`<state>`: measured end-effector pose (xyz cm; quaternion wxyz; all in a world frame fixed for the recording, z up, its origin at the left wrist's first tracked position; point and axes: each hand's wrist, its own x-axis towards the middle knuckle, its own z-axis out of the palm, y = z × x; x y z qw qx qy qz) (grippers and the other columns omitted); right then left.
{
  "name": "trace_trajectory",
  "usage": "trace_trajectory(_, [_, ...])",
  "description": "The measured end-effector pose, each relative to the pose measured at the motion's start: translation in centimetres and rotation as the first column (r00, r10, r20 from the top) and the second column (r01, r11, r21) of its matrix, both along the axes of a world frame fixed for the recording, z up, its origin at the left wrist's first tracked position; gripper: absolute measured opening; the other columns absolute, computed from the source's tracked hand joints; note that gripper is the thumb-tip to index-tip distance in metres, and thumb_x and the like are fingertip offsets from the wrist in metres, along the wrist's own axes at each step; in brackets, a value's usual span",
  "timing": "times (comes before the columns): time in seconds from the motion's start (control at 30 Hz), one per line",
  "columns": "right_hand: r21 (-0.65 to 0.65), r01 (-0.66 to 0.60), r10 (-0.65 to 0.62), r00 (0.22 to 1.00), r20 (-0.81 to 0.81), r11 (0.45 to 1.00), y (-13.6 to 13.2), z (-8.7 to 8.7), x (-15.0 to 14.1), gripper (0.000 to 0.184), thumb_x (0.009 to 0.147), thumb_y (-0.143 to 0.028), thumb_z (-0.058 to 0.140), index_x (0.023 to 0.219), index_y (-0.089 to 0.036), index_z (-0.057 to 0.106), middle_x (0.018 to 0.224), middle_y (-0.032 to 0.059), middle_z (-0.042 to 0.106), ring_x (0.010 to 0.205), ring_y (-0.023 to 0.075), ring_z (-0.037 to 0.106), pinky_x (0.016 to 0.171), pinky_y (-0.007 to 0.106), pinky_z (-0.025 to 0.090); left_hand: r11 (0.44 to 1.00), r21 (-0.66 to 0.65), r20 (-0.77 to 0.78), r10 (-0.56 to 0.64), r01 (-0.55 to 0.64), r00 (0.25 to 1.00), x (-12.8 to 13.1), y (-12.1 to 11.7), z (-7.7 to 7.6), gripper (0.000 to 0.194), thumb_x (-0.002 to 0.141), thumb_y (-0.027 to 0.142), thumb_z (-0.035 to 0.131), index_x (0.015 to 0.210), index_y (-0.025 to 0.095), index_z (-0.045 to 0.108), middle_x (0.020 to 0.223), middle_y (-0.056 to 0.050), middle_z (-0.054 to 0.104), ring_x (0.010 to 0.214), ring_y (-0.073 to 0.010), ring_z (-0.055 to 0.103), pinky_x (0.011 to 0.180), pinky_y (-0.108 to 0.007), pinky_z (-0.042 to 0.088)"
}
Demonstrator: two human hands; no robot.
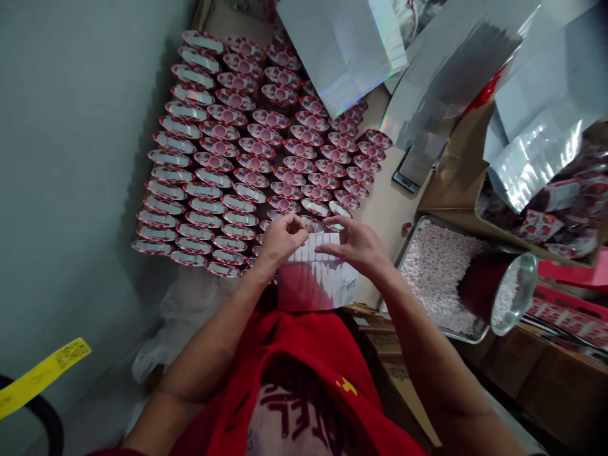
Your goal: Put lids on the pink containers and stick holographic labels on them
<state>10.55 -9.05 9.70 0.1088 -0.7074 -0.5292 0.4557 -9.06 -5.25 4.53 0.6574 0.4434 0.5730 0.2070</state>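
1. Centrally, a sheet of labels (pixel 311 290) lies before the person's body, at the near side of the tabletop (pixel 381 212). A row of narrow white strips (pixel 304 249) crosses its upper part; the lower part is glossy silver, reddish on the left and pale and streaked on the right.
2. The left hand (pixel 284 242) is at the sheet's upper left corner, thumb and forefinger drawn into a narrow pinch. Whether a strip is caught between them cannot be told.
3. The right hand (pixel 361 246) is over the sheet's upper right, thumb reaching across the strips and forefinger spread wide from it. Whether the remaining fingers grip the sheet from below cannot be told.
4. Beyond the sheet and to its left, red-and-white tubs (pixel 219 147) stand in close rows up to the hands, leaving little room there. Many tops at the left and near side bear a pale, shiny band; others show a pink round centre.
5. Right of the sheet, a strip of tabletop runs between the tubs and a metal tray (pixel 468 339) of small pale pieces. A tilted metal pot (pixel 479 285) overlaps the tray's right side.
6. Below the sheet, red clothing (pixel 323 342) carries a yellow emblem (pixel 348 385) and, lower, large dark lettering (pixel 287 415) including "EL"; the whole word is unreadable. Far lower left of the sheet, a yellow tag (pixel 45 377) bears a square printed code.
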Motion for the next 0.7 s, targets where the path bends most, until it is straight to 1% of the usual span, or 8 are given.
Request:
trace_trajectory(0.07, [0.022, -0.119, 0.115, 0.985, 0.127, 0.993, 0.6, 0.2, -0.1, 0.054, 0.077, -0.057, 0.088, 0.118, -0.026, 0.075, 0.063, -0.0042, 0.062, 0.060, 0.0150, 0.055, 0.060, 0.028, 0.029, 0.990, 0.099, -0.130, -0.084, 0.097, 0.988, -0.2, -0.2, 0.4, 0.005, 0.071, 0.024, 0.067, 0.071, 0.023, 0.062, 0.066, 0.000, 0.065, 0.062, -0.0162, 0.060, 0.061, -0.029, 0.045])
trace_trajectory(0.13, [0.041, -0.189, 0.173, 0.954, 0.246, 0.981, 0.8, 0.4, -0.7, 0.045, 0.081, -0.054, 0.087, 0.115, -0.026, 0.076, 0.068, -0.0016, 0.067, 0.065, 0.0167, 0.059, 0.062, 0.028, 0.029, 0.965, 0.182, -0.261, -0.136, 0.186, 0.956, -0.2, -0.4, 0.6, 0.004, 0.072, 0.023, 0.067, 0.072, 0.024, 0.064, 0.071, -0.001, 0.068, 0.065, -0.0171, 0.059, 0.064, -0.030, 0.044])
trace_trajectory(0.23, [0.011, -0.228, 0.213, 0.925, 0.314, 0.974, 0.7, 0.6, -1.6, 0.031, 0.087, -0.051, 0.080, 0.106, -0.026, 0.079, 0.068, 0.0002, 0.069, 0.065, 0.0175, 0.060, 0.063, 0.029, 0.029, 0.929, 0.258, -0.386, -0.154, 0.267, 0.910, -0.1, -0.7, 0.9, 0.004, 0.074, 0.022, 0.069, 0.075, 0.025, 0.067, 0.075, -0.001, 0.070, 0.068, -0.0190, 0.060, 0.067, -0.031, 0.043])
trace_trajectory(0.33, [0.005, -0.213, 0.200, 0.929, 0.311, 0.977, 0.5, 0.5, -2.2, 0.019, 0.092, -0.043, 0.074, 0.092, -0.025, 0.080, 0.063, 0.0002, 0.068, 0.060, 0.0162, 0.057, 0.061, 0.029, 0.028, 0.913, 0.279, -0.399, -0.172, 0.298, 0.901, -0.2, -1.0, 1.0, 0.006, 0.074, 0.021, 0.070, 0.077, 0.026, 0.068, 0.074, 0.000, 0.069, 0.068, -0.0193, 0.060, 0.069, -0.032, 0.042])
trace_trajectory(0.43, [0.007, -0.125, 0.121, 0.967, 0.224, 0.992, 0.2, 0.5, -2.4, 0.017, 0.092, -0.036, 0.071, 0.083, -0.024, 0.079, 0.056, -0.0010, 0.063, 0.055, 0.0146, 0.054, 0.059, 0.029, 0.030, 0.937, 0.229, -0.276, -0.198, 0.264, 0.941, -0.8, -1.3, 0.3, 0.010, 0.073, 0.019, 0.070, 0.080, 0.025, 0.068, 0.068, 0.002, 0.063, 0.062, -0.0161, 0.055, 0.066, -0.029, 0.041])
trace_trajectory(0.53, [-0.017, 0.045, -0.044, 0.998, 0.039, 0.999, -0.4, 0.6, -2.6, 0.028, 0.089, -0.046, 0.073, 0.074, -0.021, 0.075, 0.051, -0.0022, 0.056, 0.051, 0.0129, 0.048, 0.054, 0.028, 0.031, 0.992, 0.032, 0.041, -0.120, 0.119, 0.992, -2.0, -2.0, -0.8, 0.035, 0.070, 0.022, 0.078, 0.102, 0.024, 0.066, 0.073, 0.005, 0.061, 0.061, -0.0120, 0.056, 0.064, -0.025, 0.044])
trace_trajectory(0.63, [-0.095, 0.235, -0.249, 0.950, -0.186, 0.967, -1.2, 0.7, -2.6, 0.042, 0.082, -0.060, 0.078, 0.070, -0.021, 0.070, 0.052, -0.0025, 0.053, 0.049, 0.0118, 0.044, 0.049, 0.026, 0.036, 0.981, -0.192, 0.279, 0.027, 0.028, 0.960, -3.2, -2.9, -1.7, 0.068, 0.060, 0.027, 0.091, 0.120, 0.023, 0.060, 0.087, 0.003, 0.067, 0.070, -0.0116, 0.063, 0.070, -0.025, 0.051])
trace_trajectory(0.7, [-0.180, 0.318, -0.360, 0.884, -0.299, 0.931, -1.6, 0.4, -2.6, 0.044, 0.076, -0.064, 0.081, 0.073, -0.021, 0.071, 0.057, -0.0017, 0.057, 0.050, 0.0122, 0.047, 0.047, 0.026, 0.040, 0.965, -0.263, 0.354, 0.079, 0.018, 0.932, -3.7, -3.4, -1.8, 0.069, 0.056, 0.028, 0.095, 0.116, 0.020, 0.063, 0.094, -0.001, 0.071, 0.081, -0.0137, 0.068, 0.078, -0.027, 0.055])
